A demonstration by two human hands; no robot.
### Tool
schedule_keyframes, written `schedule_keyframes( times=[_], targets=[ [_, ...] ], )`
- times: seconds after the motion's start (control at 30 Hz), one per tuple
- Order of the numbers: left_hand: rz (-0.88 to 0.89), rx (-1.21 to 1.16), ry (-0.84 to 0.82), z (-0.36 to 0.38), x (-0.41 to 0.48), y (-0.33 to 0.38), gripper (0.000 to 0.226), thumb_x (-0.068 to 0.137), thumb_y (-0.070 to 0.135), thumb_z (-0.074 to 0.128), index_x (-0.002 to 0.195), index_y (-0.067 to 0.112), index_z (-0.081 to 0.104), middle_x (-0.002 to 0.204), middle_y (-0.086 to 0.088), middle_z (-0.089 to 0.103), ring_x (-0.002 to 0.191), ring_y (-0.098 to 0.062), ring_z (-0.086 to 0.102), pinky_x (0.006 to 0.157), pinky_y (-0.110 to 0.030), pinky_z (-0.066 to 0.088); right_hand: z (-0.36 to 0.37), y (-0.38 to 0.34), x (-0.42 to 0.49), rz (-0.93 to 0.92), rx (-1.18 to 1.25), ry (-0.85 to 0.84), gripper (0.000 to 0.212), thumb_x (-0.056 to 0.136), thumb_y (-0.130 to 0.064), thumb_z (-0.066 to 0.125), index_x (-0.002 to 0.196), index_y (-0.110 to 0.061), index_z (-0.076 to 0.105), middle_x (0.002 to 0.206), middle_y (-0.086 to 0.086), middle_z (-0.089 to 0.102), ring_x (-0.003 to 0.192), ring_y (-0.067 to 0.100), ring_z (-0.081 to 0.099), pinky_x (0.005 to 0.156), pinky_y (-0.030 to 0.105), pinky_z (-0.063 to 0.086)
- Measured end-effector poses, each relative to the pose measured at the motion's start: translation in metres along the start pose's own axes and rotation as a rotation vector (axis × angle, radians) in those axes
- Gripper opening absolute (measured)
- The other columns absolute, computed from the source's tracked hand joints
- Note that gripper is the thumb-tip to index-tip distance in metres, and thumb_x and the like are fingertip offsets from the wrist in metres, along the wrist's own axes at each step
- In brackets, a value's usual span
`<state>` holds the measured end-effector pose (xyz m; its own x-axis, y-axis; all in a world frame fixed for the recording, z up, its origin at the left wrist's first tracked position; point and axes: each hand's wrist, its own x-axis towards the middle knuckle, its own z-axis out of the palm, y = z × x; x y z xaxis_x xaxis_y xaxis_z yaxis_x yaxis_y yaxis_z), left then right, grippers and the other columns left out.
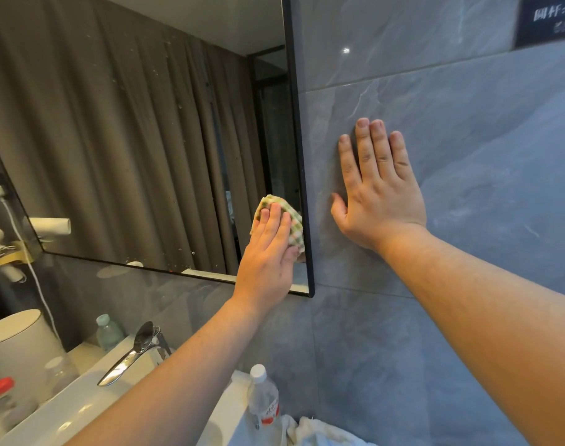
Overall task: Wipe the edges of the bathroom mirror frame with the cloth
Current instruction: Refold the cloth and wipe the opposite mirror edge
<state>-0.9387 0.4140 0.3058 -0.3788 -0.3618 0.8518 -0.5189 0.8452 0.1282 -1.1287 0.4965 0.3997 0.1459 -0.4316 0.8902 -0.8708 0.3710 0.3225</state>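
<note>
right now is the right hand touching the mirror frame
Apart. The head view shows the right hand flat on the wall tile, with a strip of tile between its thumb and the frame.

We're in a bathroom here: grey marble-look wall tiles (468,156), a black-framed mirror (146,140) hung above a white sink (65,410) with a chrome tap (130,355). Water bottles (263,400) stand by the basin, and the mirror reflects brown curtains.

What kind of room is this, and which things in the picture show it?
Most likely a bathroom: a black-framed wall mirror hangs on grey marble-look tiles, above a white basin with a chrome tap. The left hand holds a checked cloth.
</note>
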Motion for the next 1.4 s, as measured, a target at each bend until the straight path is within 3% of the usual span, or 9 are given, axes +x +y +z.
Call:
schedule_keyframes(
  times=[0.3, 0.47, 0.57, 0.73, 0.83, 1.0, 1.1, 1.3, 1.4],
  targets=[
    [-0.046, -0.003, -0.062, 0.044, -0.072, 0.007, 0.055, 0.100, 0.027, 0.038, 0.147, 0.004, 0.023, 0.159, -0.004, 0.015, 0.151, -0.013, 0.002, 0.120, -0.040, 0.013, -0.001, 0.000, 0.000, 0.002, -0.005, -0.005, 0.081, 0.096, -0.048, 0.035, 0.156, -0.004, 0.004, 0.163, 0.023, -0.002, 0.151, 0.036, -0.005, 0.121, 0.046, -0.010],
    [0.019, 0.100, -0.172, 0.051, -0.098, 0.002, 0.059, 0.100, 0.029, 0.035, 0.151, 0.009, 0.016, 0.164, 0.004, -0.004, 0.151, -0.020, 0.002, 0.120, -0.039, 0.012, -0.001, 0.000, -0.001, 0.000, -0.009, -0.007, 0.081, 0.096, -0.048, 0.035, 0.156, -0.004, 0.004, 0.163, 0.023, -0.002, 0.151, 0.036, -0.004, 0.121, 0.046, -0.010],
    [0.027, 0.123, -0.194, 0.048, -0.095, -0.004, 0.056, 0.102, 0.030, 0.032, 0.151, 0.005, 0.019, 0.164, -0.003, 0.001, 0.151, -0.022, 0.003, 0.121, -0.038, 0.011, -0.001, 0.000, -0.001, -0.001, -0.004, -0.005, 0.081, 0.096, -0.048, 0.036, 0.156, -0.004, 0.004, 0.163, 0.023, -0.002, 0.151, 0.036, -0.004, 0.121, 0.045, -0.010],
    [-0.354, -0.011, -0.085, 0.034, -0.082, -0.022, 0.058, 0.102, 0.024, 0.031, 0.153, 0.008, 0.008, 0.161, 0.000, -0.008, 0.149, -0.010, -0.014, 0.121, -0.023, -0.004, -0.001, 0.000, -0.001, 0.000, 0.015, -0.001, 0.082, 0.095, -0.046, 0.040, 0.156, -0.003, 0.006, 0.163, 0.023, -0.001, 0.151, 0.037, -0.002, 0.121, 0.045, -0.012],
    [-0.574, -0.101, -0.031, 0.023, -0.073, -0.030, 0.059, 0.104, 0.017, 0.031, 0.155, 0.011, 0.002, 0.162, 0.002, -0.012, 0.148, -0.008, -0.015, 0.122, -0.028, -0.002, -0.001, -0.001, 0.000, 0.000, 0.019, -0.001, 0.082, 0.095, -0.046, 0.040, 0.156, -0.003, 0.006, 0.162, 0.024, 0.000, 0.151, 0.037, -0.002, 0.121, 0.045, -0.011],
    [-0.713, -0.213, 0.047, 0.014, -0.066, -0.031, 0.063, 0.104, 0.036, 0.031, 0.156, 0.015, 0.002, 0.164, 0.003, -0.008, 0.148, -0.006, -0.011, 0.116, -0.019, -0.002, -0.001, -0.001, -0.001, 0.003, 0.008, -0.003, 0.082, 0.096, -0.047, 0.038, 0.156, -0.003, 0.005, 0.163, 0.023, -0.001, 0.151, 0.037, -0.003, 0.121, 0.046, -0.010],
    [-0.808, -0.247, 0.117, 0.013, -0.059, -0.034, 0.063, 0.104, 0.037, 0.034, 0.156, 0.016, 0.007, 0.164, 0.004, -0.005, 0.149, -0.008, -0.005, 0.119, -0.023, 0.004, -0.002, -0.001, -0.001, 0.001, 0.011, -0.007, 0.081, 0.096, -0.047, 0.037, 0.156, -0.004, 0.005, 0.163, 0.023, -0.001, 0.151, 0.037, -0.003, 0.121, 0.046, -0.011],
    [-0.732, -0.280, 0.164, 0.018, -0.050, -0.017, 0.060, 0.104, 0.031, 0.037, 0.156, 0.014, 0.010, 0.164, 0.001, -0.003, 0.147, -0.003, -0.009, 0.116, -0.018, -0.001, -0.001, -0.001, -0.001, 0.000, 0.008, -0.007, 0.082, 0.096, -0.047, 0.038, 0.156, -0.003, 0.005, 0.162, 0.024, -0.001, 0.151, 0.037, -0.002, 0.121, 0.047, -0.008],
    [-0.606, -0.311, 0.201, 0.024, -0.041, -0.001, 0.063, 0.101, 0.037, 0.040, 0.154, 0.014, 0.016, 0.162, 0.005, 0.000, 0.148, -0.004, -0.007, 0.122, -0.027, 0.002, -0.001, -0.001, 0.000, 0.000, 0.006, -0.006, 0.082, 0.095, -0.047, 0.037, 0.156, -0.004, 0.004, 0.162, 0.024, 0.000, 0.151, 0.037, -0.002, 0.121, 0.047, -0.009]
  ],
)
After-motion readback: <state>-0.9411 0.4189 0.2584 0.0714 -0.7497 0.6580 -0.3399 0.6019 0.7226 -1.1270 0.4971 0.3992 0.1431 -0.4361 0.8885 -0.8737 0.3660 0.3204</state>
